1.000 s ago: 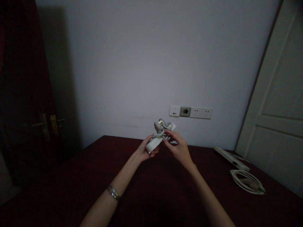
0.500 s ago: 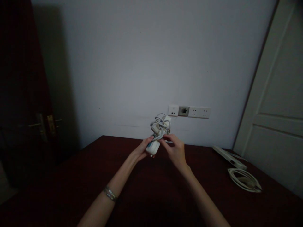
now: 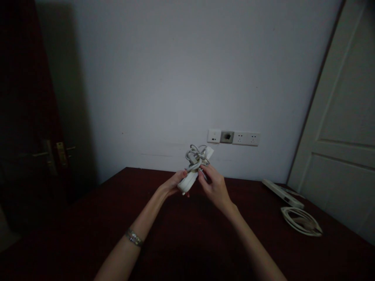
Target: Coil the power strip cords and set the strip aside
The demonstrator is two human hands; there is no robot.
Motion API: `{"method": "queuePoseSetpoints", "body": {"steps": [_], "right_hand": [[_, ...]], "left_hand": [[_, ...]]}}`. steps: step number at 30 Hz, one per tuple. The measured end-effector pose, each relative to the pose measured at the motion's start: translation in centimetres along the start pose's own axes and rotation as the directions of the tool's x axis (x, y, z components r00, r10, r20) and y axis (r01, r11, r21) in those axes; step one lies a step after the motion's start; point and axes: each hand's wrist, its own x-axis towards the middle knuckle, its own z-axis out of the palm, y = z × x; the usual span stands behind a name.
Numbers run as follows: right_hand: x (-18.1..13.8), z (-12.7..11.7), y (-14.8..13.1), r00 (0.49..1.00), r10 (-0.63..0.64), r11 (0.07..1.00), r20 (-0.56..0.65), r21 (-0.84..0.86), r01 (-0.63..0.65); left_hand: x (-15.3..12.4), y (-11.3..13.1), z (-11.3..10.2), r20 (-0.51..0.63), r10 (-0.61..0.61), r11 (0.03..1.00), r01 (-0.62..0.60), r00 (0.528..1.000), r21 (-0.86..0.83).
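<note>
A white power strip [image 3: 188,182] is held up above the dark red table, tilted with its far end toward the wall sockets. Its grey-white cord [image 3: 199,153] is bundled in loops around the strip's middle. My left hand [image 3: 172,183] grips the strip's near end from the left, thumb on top and fingers underneath. On the other side my right hand [image 3: 213,182] has thumb and fingers closed on the cord loops. What lies under its fingertips is partly hidden. A bracelet [image 3: 134,237] circles my left wrist.
On the right of the dark red table [image 3: 123,210] lie another white power strip [image 3: 283,193] and a coiled white cable [image 3: 301,221]. Sockets [image 3: 246,138] sit on the wall behind. A door with a handle [image 3: 60,154] stands at left, a white panelled door [image 3: 340,136] at right.
The power strip has turned in my hands, showing more of its narrow white side, and its near end sits slightly lower. My right fingers have shifted slightly on the cord.
</note>
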Motion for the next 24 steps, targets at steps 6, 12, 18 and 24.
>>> {"method": "queuePoseSetpoints", "body": {"steps": [6,12,18,24], "right_hand": [[0.2,-0.4,-1.0,0.999,-0.026,0.995,0.041,-0.099,0.030],[0.2,-0.8,-0.8,0.996,0.005,0.982,0.084,-0.191,0.012],[0.5,-1.4,-0.6,1.000,0.026,0.978,-0.001,-0.207,-0.025],[0.6,-1.6,-0.6,0.999,0.053,0.977,0.005,-0.206,-0.051]], "left_hand": [[-0.4,1.3,-0.9,-0.056,-0.059,0.983,0.068,0.997,0.172],[0.0,1.9,0.2,-0.196,-0.026,0.936,0.092,0.980,0.339],[0.4,2.0,2.2,-0.287,0.269,0.864,-0.098,0.919,0.494],[0.2,1.9,2.9,-0.309,0.347,0.813,-0.120,0.886,0.570]]}}
